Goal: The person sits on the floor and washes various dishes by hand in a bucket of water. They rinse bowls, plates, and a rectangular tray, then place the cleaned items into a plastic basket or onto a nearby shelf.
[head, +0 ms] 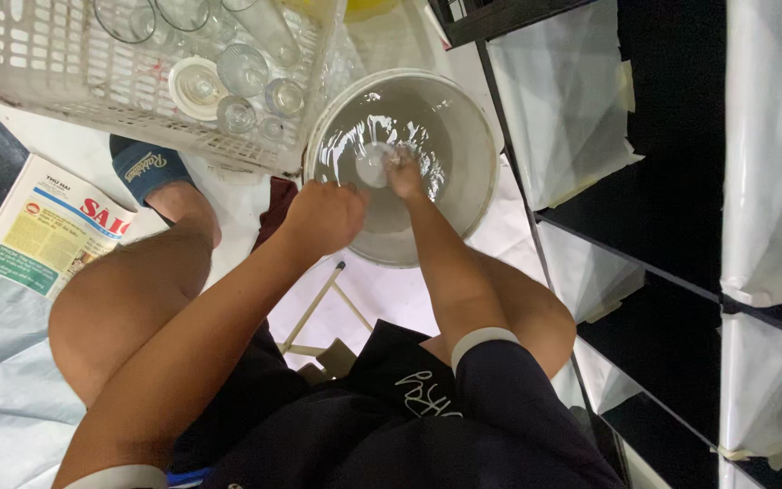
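Both hands grip one drinking glass (373, 166) underwater, left hand (323, 215) and right hand (404, 172), in the basin (463, 118); washed glasses fill the crate (38, 86).

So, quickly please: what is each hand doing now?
Left hand: closed into a fist at the basin rim; holding what cannot be told.
Right hand: in the water, on a glass.
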